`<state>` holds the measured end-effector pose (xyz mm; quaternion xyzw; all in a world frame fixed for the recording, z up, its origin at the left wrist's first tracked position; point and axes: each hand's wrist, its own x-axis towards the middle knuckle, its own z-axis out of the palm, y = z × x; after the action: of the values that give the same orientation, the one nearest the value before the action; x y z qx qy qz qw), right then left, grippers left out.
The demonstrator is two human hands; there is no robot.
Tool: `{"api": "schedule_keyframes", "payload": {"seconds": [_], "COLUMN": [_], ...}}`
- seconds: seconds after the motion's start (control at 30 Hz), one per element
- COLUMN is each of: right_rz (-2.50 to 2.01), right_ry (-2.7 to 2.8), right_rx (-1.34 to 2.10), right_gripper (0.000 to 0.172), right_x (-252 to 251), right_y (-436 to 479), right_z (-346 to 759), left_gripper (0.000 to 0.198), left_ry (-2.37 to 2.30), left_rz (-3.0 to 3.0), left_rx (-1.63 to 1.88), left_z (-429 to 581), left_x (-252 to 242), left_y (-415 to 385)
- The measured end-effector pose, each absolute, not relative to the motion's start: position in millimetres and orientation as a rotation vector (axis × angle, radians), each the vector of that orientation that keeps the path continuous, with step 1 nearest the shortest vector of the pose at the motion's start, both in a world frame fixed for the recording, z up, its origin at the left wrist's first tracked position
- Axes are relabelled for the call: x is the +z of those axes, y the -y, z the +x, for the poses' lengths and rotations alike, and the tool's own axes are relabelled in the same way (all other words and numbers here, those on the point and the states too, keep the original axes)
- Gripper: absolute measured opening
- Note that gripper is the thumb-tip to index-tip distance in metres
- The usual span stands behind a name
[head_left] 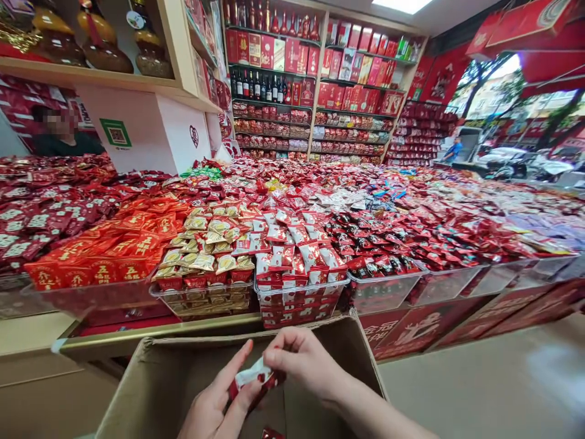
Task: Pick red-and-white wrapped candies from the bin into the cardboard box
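Note:
Over an open cardboard box (169, 372), my left hand (217, 399) grips a small red-and-white candy packet (253, 373) between thumb and fingers. My right hand (306, 366) is closed at the packet's other end, thumb and forefinger pinching it. Down in the box, near the bottom of the view, part of another red packet (272, 433) shows. Straight beyond the box stands a clear bin (299, 292) heaped with similar red-and-white packets.
More clear bins run in a row, among them one of gold packets (205, 262), one of orange-red packets (114, 250) and one of dark red packets (375, 244). Shelves of bottles and boxes (274, 55) line the back. A person (59, 131) is at the left.

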<state>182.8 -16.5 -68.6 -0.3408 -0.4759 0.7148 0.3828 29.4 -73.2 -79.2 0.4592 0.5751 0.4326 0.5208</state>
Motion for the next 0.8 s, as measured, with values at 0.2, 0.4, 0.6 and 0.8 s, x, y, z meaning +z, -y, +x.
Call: {"api": "schedule_keyframes", "payload": {"seconds": [0.2,0.4,0.6,0.8], "right_rz": [-0.838,-0.874,-0.829,-0.979], "right_ry": [1.047,1.115,1.146,1.415], "right_rx": [1.66,1.51,1.471,0.869], "right_gripper": [0.031,0.031,0.029,0.019], "right_x": [-55.6,-58.9,-62.0,-21.3], "right_y": [12.0,11.6,17.1,-8.2], "right_z": [195.2,201.0,200.9,256.7], "left_gripper": [0.062,0.063,0.064,0.036], "left_ry": [-1.298,-1.217,-1.306,-1.485], "left_rz": [1.106,0.941,1.018,1.873], "left_rx": [1.033,1.121,1.12,1.199], "left_z": [51.9,59.9,57.0,52.2], "left_x": [-54.2,-57.5,-73.3,-43.7], "left_y": [55.4,50.8,52.8,32.4]}}
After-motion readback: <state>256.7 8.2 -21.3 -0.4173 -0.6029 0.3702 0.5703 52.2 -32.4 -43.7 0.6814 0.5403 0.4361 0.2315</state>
